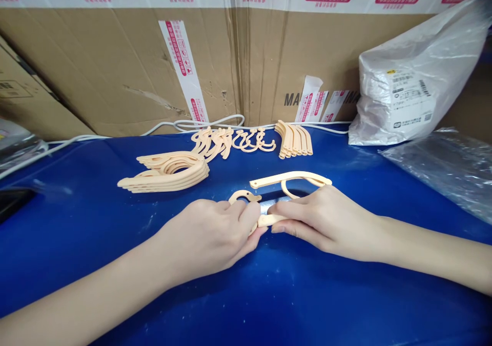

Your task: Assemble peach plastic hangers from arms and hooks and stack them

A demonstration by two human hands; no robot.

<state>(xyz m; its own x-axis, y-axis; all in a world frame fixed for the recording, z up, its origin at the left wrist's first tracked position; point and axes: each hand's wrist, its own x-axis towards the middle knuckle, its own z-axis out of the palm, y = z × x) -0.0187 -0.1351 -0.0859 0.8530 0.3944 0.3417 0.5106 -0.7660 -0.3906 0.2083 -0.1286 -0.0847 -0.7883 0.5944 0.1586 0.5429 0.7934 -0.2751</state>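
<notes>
Both my hands meet at the middle of the blue table (77, 243). My left hand (209, 238) is closed on a small peach plastic hook piece (244, 197). My right hand (323, 220) is closed on a longer peach plastic arm piece (292, 179) that curves up and to the right. The two pieces touch between my fingertips. Behind them lie a stack of curved arm pieces (169, 174), a row of small hook pieces (234, 141) and a stack of short bent pieces (294, 140).
Large cardboard boxes (126, 64) with red-printed tape wall off the back. A white cable (207, 125) runs along their foot. A grey plastic parcel bag (415, 79) and clear plastic wrap (449, 166) sit at the right. A dark object (13, 202) lies at the left edge.
</notes>
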